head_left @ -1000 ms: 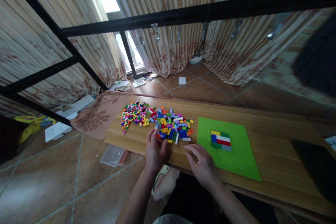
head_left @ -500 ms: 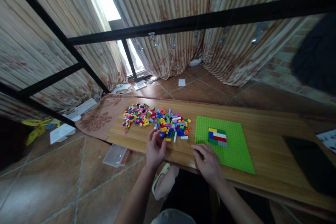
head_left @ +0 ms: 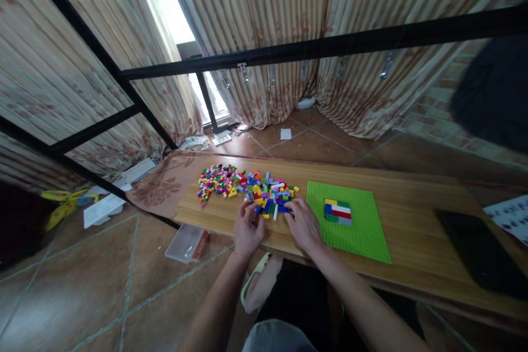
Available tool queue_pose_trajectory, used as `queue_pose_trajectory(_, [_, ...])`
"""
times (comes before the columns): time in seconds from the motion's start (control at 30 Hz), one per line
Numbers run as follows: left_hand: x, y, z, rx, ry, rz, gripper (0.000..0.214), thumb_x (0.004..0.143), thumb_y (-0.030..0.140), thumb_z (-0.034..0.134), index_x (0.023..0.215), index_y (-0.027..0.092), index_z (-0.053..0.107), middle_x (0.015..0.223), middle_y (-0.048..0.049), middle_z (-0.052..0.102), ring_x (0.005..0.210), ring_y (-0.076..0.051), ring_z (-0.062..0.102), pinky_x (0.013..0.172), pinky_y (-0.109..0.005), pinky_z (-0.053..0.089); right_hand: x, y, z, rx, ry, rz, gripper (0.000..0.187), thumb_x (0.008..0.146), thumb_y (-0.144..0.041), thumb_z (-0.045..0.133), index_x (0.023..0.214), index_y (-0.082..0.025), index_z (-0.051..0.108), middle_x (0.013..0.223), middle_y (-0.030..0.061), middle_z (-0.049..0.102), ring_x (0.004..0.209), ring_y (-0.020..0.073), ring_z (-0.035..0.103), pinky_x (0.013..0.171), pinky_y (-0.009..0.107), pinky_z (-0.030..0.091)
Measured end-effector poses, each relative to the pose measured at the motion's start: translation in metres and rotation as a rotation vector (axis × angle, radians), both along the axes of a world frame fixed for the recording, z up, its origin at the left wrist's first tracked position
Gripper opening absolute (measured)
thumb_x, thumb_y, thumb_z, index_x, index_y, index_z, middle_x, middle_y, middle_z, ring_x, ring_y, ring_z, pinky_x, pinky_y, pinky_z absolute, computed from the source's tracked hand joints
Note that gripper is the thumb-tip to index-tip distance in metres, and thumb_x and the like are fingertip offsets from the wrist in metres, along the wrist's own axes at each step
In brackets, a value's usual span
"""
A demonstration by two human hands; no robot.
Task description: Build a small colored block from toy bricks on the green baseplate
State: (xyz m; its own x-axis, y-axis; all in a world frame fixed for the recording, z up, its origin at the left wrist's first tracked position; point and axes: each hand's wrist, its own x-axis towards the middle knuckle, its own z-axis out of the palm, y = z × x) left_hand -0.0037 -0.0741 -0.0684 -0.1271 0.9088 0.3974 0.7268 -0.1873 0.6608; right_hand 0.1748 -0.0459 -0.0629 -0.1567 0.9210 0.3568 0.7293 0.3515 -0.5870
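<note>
A pile of larger toy bricks [head_left: 266, 191] in many colours lies on the wooden table. At its near left edge is my left hand [head_left: 248, 231], its fingers bent, the thumb apart from them and no brick visible between. My right hand [head_left: 304, 226] reaches to the pile's near right edge, fingertips by some blue bricks [head_left: 282, 209]; its thumb and fingers are slightly apart. To the right lies a green baseplate [head_left: 367, 236]. On it sits a small flat block of joined bricks [head_left: 340, 212] in yellow, green, blue, white, red and grey.
Left of the larger bricks spreads a heap of tiny pieces [head_left: 218, 180]. A dark flat panel [head_left: 480, 253] lies on the table's right end, near a printed sheet [head_left: 509, 219]. A clear plastic box [head_left: 185, 243] is below the front edge. Black metal bars [head_left: 289, 55] cross beyond the table.
My right hand has moved left from the baseplate's near edge to the larger bricks, its fingers reaching forward. My left hand stays at the pile's near edge. The view has shifted slightly.
</note>
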Motion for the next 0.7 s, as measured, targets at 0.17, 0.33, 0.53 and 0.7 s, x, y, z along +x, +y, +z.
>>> queue_pose_trajectory(0.17, [0.000, 0.002, 0.000, 0.024, 0.001, -0.015, 0.030, 0.081, 0.021, 0.058, 0.111, 0.019, 0.057, 0.123, -0.0097, 0.051, 0.061, -0.006, 0.054, 0.067, -0.028, 0.052, 0.001, -0.008, 0.006, 0.006, 0.134, 0.023, 0.013, 0.086, -0.020, 0.050, 0.095, -0.020, 0.060, 0.097, 0.0064, 0.061, 0.094, 0.0217, 0.057, 0.083, 0.037, 0.047])
queue_pose_trajectory(0.33, [-0.003, 0.004, -0.001, 0.068, -0.008, -0.001, 0.029, 0.082, 0.024, 0.059, 0.110, 0.019, 0.058, 0.120, -0.0094, 0.052, 0.061, -0.007, 0.054, 0.066, -0.027, 0.052, 0.026, -0.035, 0.011, -0.045, 0.262, -0.016, 0.016, 0.088, -0.027, 0.050, 0.099, -0.022, 0.060, 0.093, 0.0041, 0.064, 0.085, 0.0192, 0.059, 0.078, 0.034, 0.048])
queue_pose_trajectory(0.53, [0.019, -0.007, 0.006, 0.193, -0.069, -0.004, 0.026, 0.085, 0.022, 0.056, 0.111, 0.019, 0.058, 0.116, -0.0097, 0.055, 0.079, -0.012, 0.060, 0.073, -0.030, 0.053, 0.091, -0.068, 0.004, -0.108, 0.347, -0.303, 0.032, 0.088, -0.040, 0.050, 0.110, -0.021, 0.062, 0.105, 0.0079, 0.067, 0.091, 0.0214, 0.063, 0.081, 0.036, 0.049])
queue_pose_trajectory(0.7, [0.084, -0.010, 0.017, 0.140, -0.028, -0.304, 0.033, 0.084, 0.018, 0.054, 0.117, 0.020, 0.056, 0.123, -0.0104, 0.053, 0.109, -0.019, 0.057, 0.086, -0.032, 0.053, 0.128, -0.063, 0.005, -0.127, 0.445, -0.446, 0.039, 0.088, -0.047, 0.047, 0.106, -0.018, 0.064, 0.098, 0.0110, 0.070, 0.087, 0.0231, 0.065, 0.080, 0.038, 0.051])
